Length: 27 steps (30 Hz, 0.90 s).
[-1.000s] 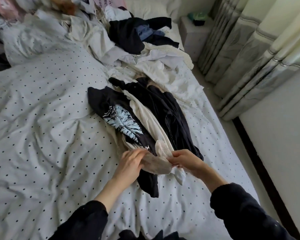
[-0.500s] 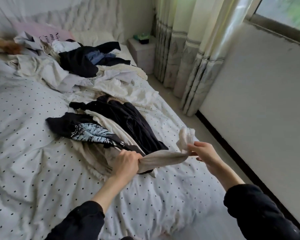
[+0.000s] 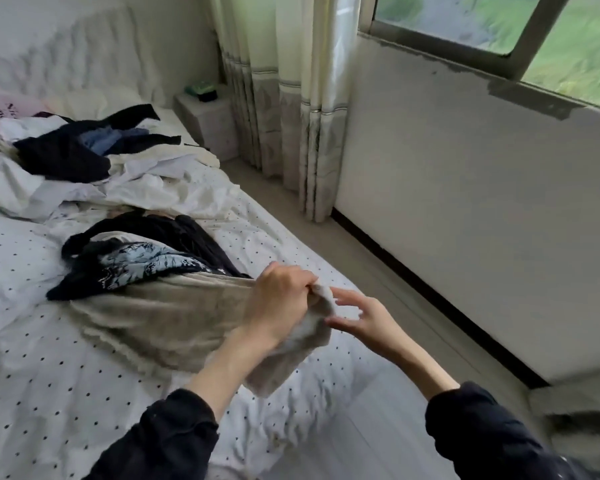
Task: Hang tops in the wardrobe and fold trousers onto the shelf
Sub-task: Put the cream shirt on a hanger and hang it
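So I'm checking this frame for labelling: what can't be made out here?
- Beige garment: top or trousers unclear; bunched, its end hidden inside the left hand.
- Right hand: open beside the cloth; contact unclear.
- Black printed top: partly buried, print unreadable.
- Pink pillow: cut off by the left edge.
- Wardrobe and shelf: out of view.

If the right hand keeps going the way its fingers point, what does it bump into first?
Probably the bunched end of the beige garment held in the left hand. The right hand is open, fingertips almost touching it; depth is unclear.
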Each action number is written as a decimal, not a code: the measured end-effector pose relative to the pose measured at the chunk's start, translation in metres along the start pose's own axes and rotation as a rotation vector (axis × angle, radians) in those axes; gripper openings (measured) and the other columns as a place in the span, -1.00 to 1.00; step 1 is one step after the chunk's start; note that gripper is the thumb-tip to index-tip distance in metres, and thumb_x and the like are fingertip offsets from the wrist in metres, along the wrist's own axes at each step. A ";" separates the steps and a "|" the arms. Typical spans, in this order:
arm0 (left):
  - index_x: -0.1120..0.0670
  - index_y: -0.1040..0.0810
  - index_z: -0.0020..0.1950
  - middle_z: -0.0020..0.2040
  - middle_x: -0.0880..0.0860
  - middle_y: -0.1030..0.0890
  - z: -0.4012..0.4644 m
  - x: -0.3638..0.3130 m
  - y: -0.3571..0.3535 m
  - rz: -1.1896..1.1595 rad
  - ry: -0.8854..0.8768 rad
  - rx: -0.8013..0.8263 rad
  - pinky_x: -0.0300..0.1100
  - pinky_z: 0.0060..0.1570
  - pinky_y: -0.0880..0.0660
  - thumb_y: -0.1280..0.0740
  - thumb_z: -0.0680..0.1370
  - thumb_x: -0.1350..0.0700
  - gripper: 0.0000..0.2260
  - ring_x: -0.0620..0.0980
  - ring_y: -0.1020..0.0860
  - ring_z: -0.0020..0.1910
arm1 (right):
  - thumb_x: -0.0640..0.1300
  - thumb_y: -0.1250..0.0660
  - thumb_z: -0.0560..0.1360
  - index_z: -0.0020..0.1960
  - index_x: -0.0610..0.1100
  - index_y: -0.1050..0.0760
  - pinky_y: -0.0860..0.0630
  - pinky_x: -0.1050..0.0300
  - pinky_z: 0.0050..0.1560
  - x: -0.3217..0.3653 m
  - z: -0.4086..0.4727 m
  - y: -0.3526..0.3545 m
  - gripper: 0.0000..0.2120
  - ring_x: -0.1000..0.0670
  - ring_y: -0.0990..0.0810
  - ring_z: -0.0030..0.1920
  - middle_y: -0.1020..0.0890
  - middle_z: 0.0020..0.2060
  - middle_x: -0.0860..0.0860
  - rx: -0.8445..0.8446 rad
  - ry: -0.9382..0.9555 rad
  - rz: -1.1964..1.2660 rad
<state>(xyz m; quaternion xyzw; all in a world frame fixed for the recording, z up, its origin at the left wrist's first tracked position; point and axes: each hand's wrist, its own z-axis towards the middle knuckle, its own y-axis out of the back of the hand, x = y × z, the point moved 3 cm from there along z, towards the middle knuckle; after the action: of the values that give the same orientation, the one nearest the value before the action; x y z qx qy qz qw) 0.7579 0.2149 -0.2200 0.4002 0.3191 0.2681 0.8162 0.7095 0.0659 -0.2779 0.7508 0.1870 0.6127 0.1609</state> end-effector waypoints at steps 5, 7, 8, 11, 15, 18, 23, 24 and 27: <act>0.03 -0.61 -0.37 -0.44 -0.03 -0.60 0.006 -0.068 -0.031 -0.154 -0.137 0.060 -0.26 -0.24 -0.27 -0.16 0.30 0.28 -0.73 -0.01 -0.49 -0.44 | -0.35 -0.34 0.46 -0.21 0.10 -0.60 -0.37 0.43 -0.13 -0.029 -0.040 0.050 -0.67 0.34 -0.51 -0.21 -0.63 -0.28 0.25 -0.145 -0.012 0.100; 0.06 -0.63 -0.35 -0.44 0.00 -0.60 0.005 -0.082 -0.051 -0.168 -0.144 0.156 -0.28 -0.24 -0.26 -0.13 0.33 0.26 -0.72 0.07 -0.51 -0.45 | -0.35 -0.31 0.49 -0.23 0.03 -0.62 -0.42 0.22 -0.14 -0.052 -0.060 0.072 -0.69 0.22 -0.51 -0.23 -0.64 -0.32 0.13 -0.238 -0.078 0.124; 0.09 -0.64 -0.30 -0.40 0.02 -0.61 0.005 -0.086 -0.065 -0.178 -0.138 0.223 -0.29 -0.22 -0.27 -0.15 0.35 0.27 -0.73 0.10 -0.53 -0.41 | -0.34 -0.29 0.50 -0.22 -0.02 -0.65 -0.43 0.15 -0.14 -0.062 -0.071 0.082 -0.71 0.16 -0.52 -0.21 -0.64 -0.29 0.05 -0.274 -0.109 0.143; 0.14 -0.65 -0.08 -0.14 0.09 -0.67 0.000 -0.093 -0.101 -0.217 -0.127 0.477 -0.12 0.00 -0.37 -0.12 0.47 0.25 -0.71 0.15 -0.57 -0.12 | -0.19 -0.28 0.48 -0.21 -0.28 -0.58 -0.30 0.13 -0.21 -0.081 -0.097 0.094 -0.80 0.09 -0.39 -0.26 -0.48 -0.36 0.01 -0.304 -0.196 0.133; 0.07 -0.64 0.02 -0.03 0.02 -0.66 -0.007 -0.078 -0.113 -0.210 -0.132 0.490 -0.11 0.05 -0.33 -0.17 0.50 0.20 -0.73 0.07 -0.58 -0.02 | -0.21 -0.28 0.50 -0.21 -0.23 -0.62 -0.38 0.27 -0.31 -0.083 -0.107 0.097 -0.81 0.17 -0.44 -0.33 -0.51 -0.40 0.05 -0.366 -0.261 0.159; 0.06 -0.63 0.04 -0.02 0.02 -0.65 -0.011 -0.037 -0.110 -0.074 -0.057 0.489 -0.11 0.06 -0.31 -0.22 0.54 0.23 -0.78 0.07 -0.57 0.00 | -0.20 -0.28 0.49 -0.16 -0.13 -0.66 -0.44 0.21 -0.19 -0.082 -0.106 0.103 -0.81 0.15 -0.53 -0.23 -0.63 -0.33 0.01 -0.438 -0.289 0.166; 0.08 -0.61 0.02 -0.01 0.09 -0.63 -0.011 0.004 -0.098 0.087 0.087 0.574 -0.11 -0.05 -0.39 -0.19 0.58 0.17 -0.81 0.14 -0.54 -0.01 | -0.15 -0.30 0.49 -0.24 0.21 -0.62 -0.53 0.13 -0.01 -0.084 -0.100 0.104 -0.72 0.07 -0.62 -0.06 -0.69 -0.22 0.13 -0.554 -0.354 0.148; 0.08 -0.61 0.00 -0.02 0.10 -0.63 -0.010 0.002 -0.096 0.084 0.076 0.574 -0.11 -0.08 -0.39 -0.19 0.58 0.17 -0.81 0.15 -0.54 -0.02 | -0.12 -0.30 0.48 -0.28 0.25 -0.60 -0.53 0.07 0.05 -0.085 -0.097 0.102 -0.69 0.04 -0.62 -0.02 -0.69 -0.21 0.15 -0.571 -0.389 0.106; 0.10 -0.60 -0.07 -0.06 0.13 -0.63 -0.008 -0.007 -0.090 0.050 0.026 0.559 -0.11 -0.13 -0.38 -0.22 0.55 0.17 -0.84 0.19 -0.55 -0.02 | 0.00 -0.27 0.50 -0.22 0.28 -0.57 -0.37 0.01 0.19 -0.085 -0.084 0.096 -0.78 -0.02 -0.56 0.12 -0.67 -0.12 0.13 -0.535 -0.498 -0.093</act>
<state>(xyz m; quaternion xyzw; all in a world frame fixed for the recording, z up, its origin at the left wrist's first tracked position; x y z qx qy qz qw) 0.7644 0.1660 -0.2955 0.6141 0.3811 0.1950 0.6631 0.6197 -0.0580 -0.2891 0.7989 0.0093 0.4305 0.4200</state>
